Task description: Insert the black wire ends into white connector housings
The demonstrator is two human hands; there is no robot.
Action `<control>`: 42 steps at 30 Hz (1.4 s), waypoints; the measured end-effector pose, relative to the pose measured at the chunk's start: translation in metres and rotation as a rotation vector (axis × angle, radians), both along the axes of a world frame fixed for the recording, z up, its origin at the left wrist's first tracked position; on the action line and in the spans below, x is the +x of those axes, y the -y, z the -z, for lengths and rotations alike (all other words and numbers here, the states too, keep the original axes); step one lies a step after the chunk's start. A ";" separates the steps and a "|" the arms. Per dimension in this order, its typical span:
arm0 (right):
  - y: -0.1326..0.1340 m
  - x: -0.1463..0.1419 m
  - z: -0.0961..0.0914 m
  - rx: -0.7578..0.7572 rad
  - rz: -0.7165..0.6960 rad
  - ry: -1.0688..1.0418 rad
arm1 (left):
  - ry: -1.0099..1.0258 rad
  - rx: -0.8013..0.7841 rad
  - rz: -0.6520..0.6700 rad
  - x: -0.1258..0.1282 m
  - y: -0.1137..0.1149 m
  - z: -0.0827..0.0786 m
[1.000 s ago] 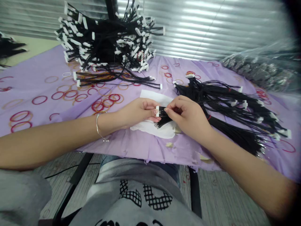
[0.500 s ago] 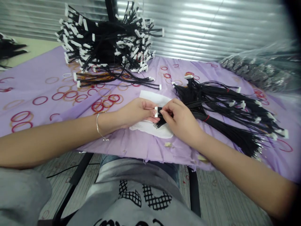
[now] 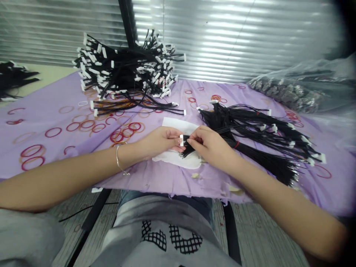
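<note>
My left hand (image 3: 160, 141) pinches a small white connector (image 3: 181, 140) over a white sheet (image 3: 178, 125) on the purple cloth. Facing it, my right hand (image 3: 211, 145) has its fingers closed on thin black wires (image 3: 189, 149) at the connector's open side. Those wires belong to a bundle of black wires (image 3: 258, 146) tied with a red band, which fans out to the right of that hand. A thin bracelet circles my left wrist.
A tall heap of black wires with white connectors (image 3: 128, 68) stands at the back centre. A few finished cables (image 3: 139, 107) lie before it. A clear bag of parts (image 3: 294, 91) sits at the back right. The table edge runs just under my hands.
The view has tilted slightly, so everything sits lower in the picture. My right hand has closed in on the connector with the wire ends. The left hand keeps its pinch.
</note>
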State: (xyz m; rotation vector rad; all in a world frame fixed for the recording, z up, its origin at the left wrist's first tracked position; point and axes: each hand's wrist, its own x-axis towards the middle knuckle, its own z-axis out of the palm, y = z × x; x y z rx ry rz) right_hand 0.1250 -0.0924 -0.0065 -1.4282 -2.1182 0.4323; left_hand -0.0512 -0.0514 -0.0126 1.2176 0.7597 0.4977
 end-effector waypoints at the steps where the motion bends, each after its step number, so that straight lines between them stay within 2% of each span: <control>1: 0.000 0.000 0.000 -0.004 0.000 0.006 | -0.002 -0.005 -0.002 0.000 0.000 0.000; 19: 0.001 -0.007 0.011 0.087 0.054 -0.094 | -0.005 0.035 -0.017 0.000 0.000 0.003; 29: 0.001 -0.013 0.013 0.106 0.090 -0.042 | -0.043 0.043 0.004 0.002 -0.003 0.003; 42: 0.006 0.006 -0.006 -0.076 0.086 0.089 | -0.026 0.009 0.027 -0.001 -0.005 0.003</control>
